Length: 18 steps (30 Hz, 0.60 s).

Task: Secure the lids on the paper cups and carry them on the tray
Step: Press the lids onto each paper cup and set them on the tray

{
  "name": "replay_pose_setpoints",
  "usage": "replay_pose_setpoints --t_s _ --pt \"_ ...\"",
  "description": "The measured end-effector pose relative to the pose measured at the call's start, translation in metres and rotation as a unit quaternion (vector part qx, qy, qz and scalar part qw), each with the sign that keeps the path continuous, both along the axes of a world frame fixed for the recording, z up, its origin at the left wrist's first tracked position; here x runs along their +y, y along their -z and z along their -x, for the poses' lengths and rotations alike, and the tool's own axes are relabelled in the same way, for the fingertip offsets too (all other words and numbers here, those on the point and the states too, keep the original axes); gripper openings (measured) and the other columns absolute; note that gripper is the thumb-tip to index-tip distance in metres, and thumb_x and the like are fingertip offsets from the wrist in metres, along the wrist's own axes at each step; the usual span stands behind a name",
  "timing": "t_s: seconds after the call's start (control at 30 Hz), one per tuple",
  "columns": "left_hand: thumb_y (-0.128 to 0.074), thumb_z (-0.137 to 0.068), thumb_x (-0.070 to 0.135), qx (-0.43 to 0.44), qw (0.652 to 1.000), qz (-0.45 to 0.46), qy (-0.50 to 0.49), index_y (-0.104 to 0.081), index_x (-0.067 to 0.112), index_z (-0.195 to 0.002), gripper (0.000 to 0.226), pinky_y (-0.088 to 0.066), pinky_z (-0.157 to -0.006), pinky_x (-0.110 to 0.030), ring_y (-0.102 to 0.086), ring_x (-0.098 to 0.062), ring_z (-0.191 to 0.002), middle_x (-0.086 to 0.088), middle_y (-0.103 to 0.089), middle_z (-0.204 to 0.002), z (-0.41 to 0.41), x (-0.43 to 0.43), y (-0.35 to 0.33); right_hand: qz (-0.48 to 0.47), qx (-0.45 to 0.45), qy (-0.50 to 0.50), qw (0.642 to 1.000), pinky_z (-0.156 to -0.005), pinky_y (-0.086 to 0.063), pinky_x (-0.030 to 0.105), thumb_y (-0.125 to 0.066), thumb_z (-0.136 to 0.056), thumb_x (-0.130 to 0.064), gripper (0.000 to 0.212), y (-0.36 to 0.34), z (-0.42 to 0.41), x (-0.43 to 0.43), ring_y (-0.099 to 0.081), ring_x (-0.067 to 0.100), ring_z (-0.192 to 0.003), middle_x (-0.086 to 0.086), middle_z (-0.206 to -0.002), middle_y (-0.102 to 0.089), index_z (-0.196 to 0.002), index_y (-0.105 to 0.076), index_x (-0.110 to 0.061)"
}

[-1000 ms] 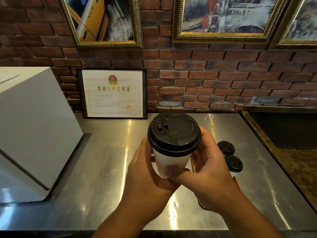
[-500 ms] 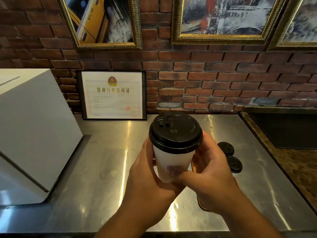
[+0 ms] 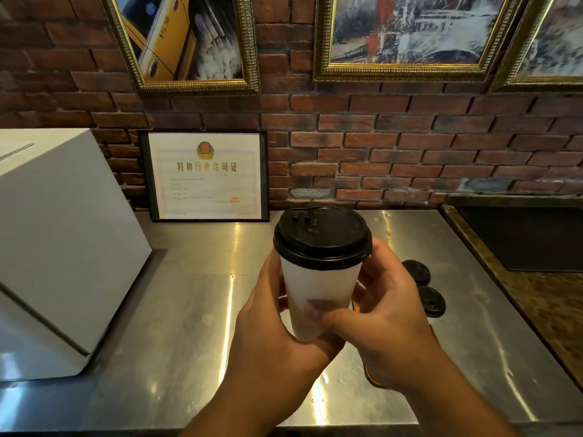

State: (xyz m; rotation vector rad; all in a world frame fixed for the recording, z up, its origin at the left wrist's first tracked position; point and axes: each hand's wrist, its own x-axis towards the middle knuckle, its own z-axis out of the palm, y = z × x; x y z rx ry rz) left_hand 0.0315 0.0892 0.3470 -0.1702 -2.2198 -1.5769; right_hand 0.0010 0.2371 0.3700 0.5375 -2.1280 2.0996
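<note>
**Lidded cup held up in both hands**

A white cup (image 3: 318,298) is held above the surface (image 3: 189,310), gripped between the left hand (image 3: 271,335) and the right hand (image 3: 388,320). The fingers (image 3: 328,316) of both hands are curled round the cup's lower wall: the right thumb lies across its near side, and the left fingers are wrapped round its left side. The black lid (image 3: 321,238) sits on the rim, above the grip, and looks level, though its far edge cannot be checked.

The step in hand is judged to be the checking of this lid's fit, with the setting-down not yet done. Two more lidded cups (image 3: 432,301) are seen just behind the right hand, their bases hidden by it. An orange-brown edge (image 3: 373,378) under the right wrist may be the tray; this cannot be told for certain.

For the next move, the cup would need to be lowered upright beside those two, with the grip kept low so that the lid is not dislodged.
</note>
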Motion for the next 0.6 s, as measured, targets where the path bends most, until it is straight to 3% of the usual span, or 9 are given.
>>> replay_pose_setpoints --t_s 0.1,0.2,0.3,0.47,0.6 --pt "-0.074 -0.055 0.093 -0.012 1.0 -0.007 0.012 -0.029 0.073 -0.144 0.102 -0.044 -0.074 0.003 -0.049 0.018 -0.126 0.045 -0.052 -0.134 0.0007 0.0012 -0.0001 0.01 0.0 0.016 1.0 -0.073 -0.059 0.014 -0.1 -0.057 -0.015 0.091 0.0027 0.0002 -0.0004 -0.065 -0.006 -0.114 -0.024 -0.123 -0.071 -0.12 -0.058 -0.065" --pt "-0.081 -0.057 0.081 -0.011 1.0 -0.006 0.011 -0.03 0.068 -0.148 0.105 -0.049 -0.073 -0.002 -0.052 0.015 -0.123 0.041 -0.055 -0.134 0.0007 0.0022 0.0025 0.022 -0.007 0.019 1.0 -0.07 -0.06 0.015 -0.098 -0.055 -0.019 0.088 0.002 -0.0005 -0.0006 -0.066 -0.007 -0.111 -0.026 -0.121 -0.07 -0.116 -0.058 -0.068" --pt "-0.072 -0.051 0.096 -0.025 0.999 -0.022 0.001 -0.028 0.075 -0.143 0.104 -0.052 -0.076 -0.005 -0.051 0.019 -0.12 0.045 -0.053 -0.132 0.0009 0.0032 0.0008 0.019 -0.011 0.002 1.0 -0.072 -0.06 0.013 -0.098 -0.057 -0.016 0.089 -0.0011 -0.0003 0.0022 -0.066 -0.007 -0.111 -0.027 -0.122 -0.07 -0.115 -0.057 -0.071" --pt "-0.084 -0.058 0.069 -0.016 1.0 0.011 0.019 -0.024 0.069 -0.15 0.109 -0.044 -0.07 0.003 -0.049 0.018 -0.124 0.043 -0.053 -0.134 0.0019 0.0035 0.0026 0.027 -0.014 -0.004 1.0 -0.075 -0.061 0.017 -0.099 -0.06 -0.006 0.087 -0.0048 -0.0002 0.0062 -0.068 -0.001 -0.113 -0.021 -0.12 -0.073 -0.114 -0.063 -0.065" --pt "-0.082 -0.055 0.079 -0.023 1.0 0.012 0.011 -0.025 0.07 -0.149 0.111 -0.046 -0.068 0.001 -0.05 0.019 -0.121 0.044 -0.052 -0.132 0.0031 0.0049 0.0031 0.028 -0.023 0.004 0.999 -0.073 -0.061 0.018 -0.1 -0.056 -0.015 0.087 -0.004 -0.0002 0.0036 -0.068 -0.003 -0.112 -0.023 -0.121 -0.072 -0.112 -0.06 -0.069"
